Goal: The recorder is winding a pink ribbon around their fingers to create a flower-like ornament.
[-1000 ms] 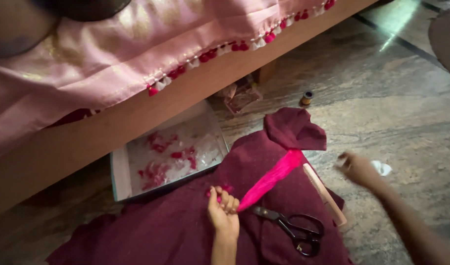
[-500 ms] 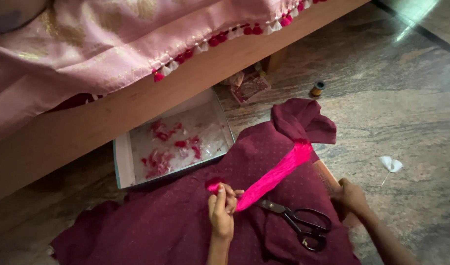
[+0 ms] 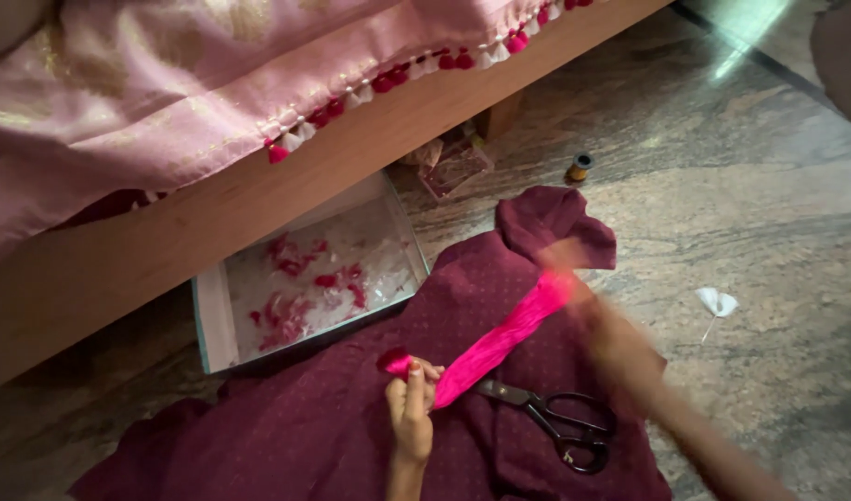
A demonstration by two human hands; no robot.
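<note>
The left hand [image 3: 412,408] pinches one end of the pink thread bundle [image 3: 500,341] above the maroon cloth [image 3: 351,436], while the right hand [image 3: 574,278], now returned from the floor, is blurred at the far end, its grip unclear.

Single head cam, looks steeply down and forward from above at floor [image 3: 769,213], fairly close; bed edge [image 3: 258,223] across top, both hands low in frame. No second view.
</note>
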